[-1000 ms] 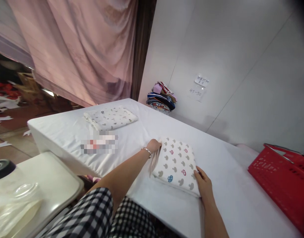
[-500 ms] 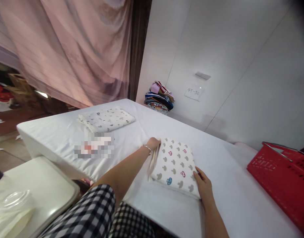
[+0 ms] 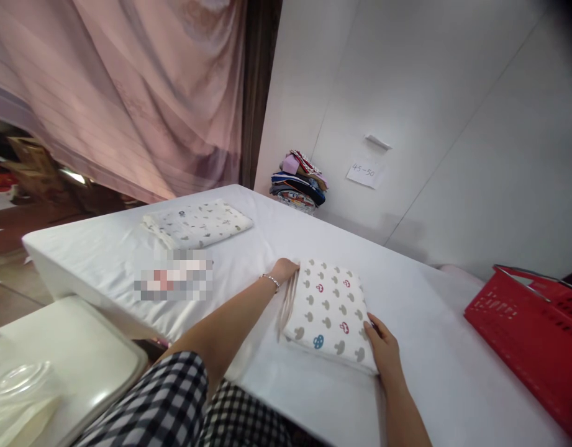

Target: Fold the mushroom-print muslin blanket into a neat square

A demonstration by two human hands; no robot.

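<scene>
A folded white cloth printed with grey, red and blue mushrooms lies flat on the white-covered table. At its far left corner my left hand is closed on the layered edge, its fingertips partly hidden. Loose pinkish-beige edges or strips hang along that left side. My right hand grips the right edge near the front corner, thumb on top and the other fingers partly out of sight. Farther left lies a second folded white cloth with small dark prints.
A blurred-out patch covers something on the table's left. A red plastic basket stands at the right. Folded fabrics are stacked by the wall. A pale stool or small table with clear plastic is near left.
The view has turned slightly, so the left-hand things sit farther left. The upper paper on the wall has lifted. Both hands keep their places on the mushroom-print cloth.
</scene>
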